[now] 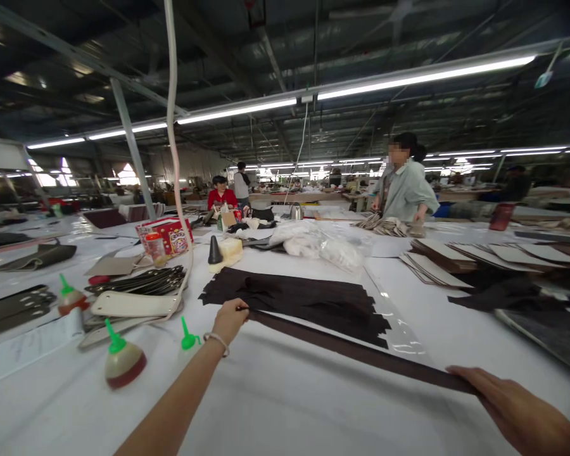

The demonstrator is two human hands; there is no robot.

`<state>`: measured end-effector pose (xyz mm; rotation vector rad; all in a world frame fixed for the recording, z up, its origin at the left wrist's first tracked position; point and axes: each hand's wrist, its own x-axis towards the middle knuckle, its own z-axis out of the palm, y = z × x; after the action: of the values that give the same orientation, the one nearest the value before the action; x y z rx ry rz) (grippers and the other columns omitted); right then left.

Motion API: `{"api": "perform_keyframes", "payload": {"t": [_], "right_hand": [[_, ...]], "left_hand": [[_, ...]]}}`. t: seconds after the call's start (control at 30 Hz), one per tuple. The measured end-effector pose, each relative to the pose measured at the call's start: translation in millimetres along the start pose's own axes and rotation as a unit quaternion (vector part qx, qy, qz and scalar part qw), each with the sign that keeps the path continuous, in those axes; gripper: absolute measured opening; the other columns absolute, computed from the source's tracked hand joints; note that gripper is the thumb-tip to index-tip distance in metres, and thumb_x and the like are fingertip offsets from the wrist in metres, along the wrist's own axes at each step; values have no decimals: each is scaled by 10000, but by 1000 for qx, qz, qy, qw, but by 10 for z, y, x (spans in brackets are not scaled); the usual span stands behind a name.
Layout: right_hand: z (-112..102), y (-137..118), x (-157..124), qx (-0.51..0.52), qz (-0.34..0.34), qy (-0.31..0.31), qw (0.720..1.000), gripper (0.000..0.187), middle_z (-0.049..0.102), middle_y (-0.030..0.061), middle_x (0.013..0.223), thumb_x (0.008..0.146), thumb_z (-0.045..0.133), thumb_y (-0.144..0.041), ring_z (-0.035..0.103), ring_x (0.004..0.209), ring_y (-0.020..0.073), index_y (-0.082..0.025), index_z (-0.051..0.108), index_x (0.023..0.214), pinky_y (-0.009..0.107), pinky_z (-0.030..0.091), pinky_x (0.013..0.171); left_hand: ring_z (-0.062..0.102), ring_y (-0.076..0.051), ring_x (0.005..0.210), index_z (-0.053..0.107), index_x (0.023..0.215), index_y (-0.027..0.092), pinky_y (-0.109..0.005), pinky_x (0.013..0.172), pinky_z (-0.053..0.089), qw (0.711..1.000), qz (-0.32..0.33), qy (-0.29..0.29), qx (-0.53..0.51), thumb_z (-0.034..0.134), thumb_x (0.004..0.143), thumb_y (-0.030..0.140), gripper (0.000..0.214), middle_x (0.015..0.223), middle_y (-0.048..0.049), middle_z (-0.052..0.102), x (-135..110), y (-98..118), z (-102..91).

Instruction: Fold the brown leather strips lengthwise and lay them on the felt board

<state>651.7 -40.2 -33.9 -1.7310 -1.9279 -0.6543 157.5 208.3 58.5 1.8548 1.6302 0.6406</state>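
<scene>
Your right hand (517, 402) is nearest, its fingers stretched out together over one end of a dark brown strip (342, 345); the thumb is hidden, so I cannot tell whether it pinches. Your left hand (230, 322), with a pale bracelet (217, 342) at the wrist, pinches the other end between thumb and curled fingers. The strip slants between your two hands, above the white table (275, 411).

To the left of your left hand stand squeeze bottles with green nozzles — the nearest bottle (125, 366) holds reddish-brown liquid. Beyond it lie a cream panel (135, 304) and a bundle of dark straps (147, 278).

Just past your left hand, a pile of dark strips (294, 301) spreads toward the right. Beyond the pile sit a black cone (214, 251), a yellowish block (230, 250) and crumpled clear plastic (323, 244), with a red patterned box (177, 234) farther left. Well beyond your right hand are stacked pale boards (437, 266).

Farther off, a person in a light shirt (406, 190) stands at layered pieces (382, 223); another person in red (221, 197) is beyond your left hand.
</scene>
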Motion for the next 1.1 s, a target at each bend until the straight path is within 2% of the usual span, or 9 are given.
{"api": "perform_keyframes", "payload": {"t": [0.1, 0.17, 0.27, 0.37, 0.57, 0.77, 0.9, 1.0, 1.1], "right_hand": [[45, -347, 634, -30, -41, -65, 997, 479, 664, 93, 1055, 811, 333, -13, 645, 880, 227, -234, 593, 1148, 387, 450, 807], [106, -576, 1040, -53, -45, -135, 988, 500, 651, 98, 992, 782, 306, 60, 627, 857, 221, -181, 600, 1106, 378, 412, 794], [287, -798, 1498, -63, -46, -153, 985, 457, 622, 72, 896, 770, 334, 92, 594, 826, 209, -164, 613, 1027, 346, 368, 776], [510, -863, 1707, -68, -41, -155, 985, 391, 603, 70, 894, 796, 367, 83, 573, 853, 207, -157, 614, 981, 331, 339, 778], [668, -800, 1648, -72, -40, -173, 981, 403, 587, 75, 923, 780, 395, 91, 534, 891, 221, -164, 614, 1002, 334, 309, 785], [516, -739, 1457, -70, -40, -195, 977, 612, 572, 80, 1049, 714, 399, 124, 492, 994, 238, -198, 536, 1217, 352, 297, 844], [408, -724, 1357, -53, -17, -194, 979, 595, 577, 72, 1052, 717, 396, 119, 491, 994, 239, -209, 551, 1189, 359, 294, 842], [316, -729, 1312, -31, 17, -180, 983, 558, 578, 85, 1051, 723, 377, 116, 488, 1000, 243, -196, 579, 1140, 365, 291, 838], [139, -798, 1205, -4, 56, -175, 983, 485, 582, 99, 1063, 770, 383, 76, 484, 1011, 246, -185, 592, 1120, 362, 299, 831]], "left_hand": [[598, -208, 986, 576, 1131, 165, -409, 844, 518, 992, -46, 102, 51, 577, 922, 364, 289, 1143, -73, 589, 468, 68, 6], [588, -221, 1023, 564, 1162, 171, -430, 869, 509, 982, -81, 148, 84, 581, 920, 361, 308, 1175, -79, 576, 712, 86, -3], [586, -229, 1032, 553, 1184, 167, -449, 881, 503, 963, -130, 200, 128, 581, 919, 363, 331, 1186, -82, 572, 996, 65, -14], [580, -234, 1046, 551, 1187, 166, -463, 896, 493, 940, -167, 246, 170, 578, 920, 361, 331, 1193, -84, 570, 1195, -1, 10], [510, -274, 1164, 533, 1223, 176, -517, 971, 429, 894, -189, 320, 249, 581, 915, 358, 360, 1287, -95, 515, 1353, -161, 196], [359, -311, 1310, 565, 1194, 178, -570, 1070, 274, 897, -139, 307, 285, 585, 905, 354, 339, 1402, -94, 426, 1342, -232, 322], [251, -361, 1368, 599, 1152, 126, -607, 1089, 167, 905, -106, 296, 286, 556, 906, 352, 337, 1439, -148, 385, 1285, -143, 244], [300, -365, 1343, 558, 1221, 111, -597, 1071, 210, 916, -24, 277, 289, 476, 932, 302, 356, 1410, -179, 408, 1144, 51, 267], [468, -282, 1225, 558, 1249, 184, -433, 1020, 365, 933, 134, 180, 282, 464, 902, 231, 363, 1307, -125, 520, 865, 325, 548]]}}
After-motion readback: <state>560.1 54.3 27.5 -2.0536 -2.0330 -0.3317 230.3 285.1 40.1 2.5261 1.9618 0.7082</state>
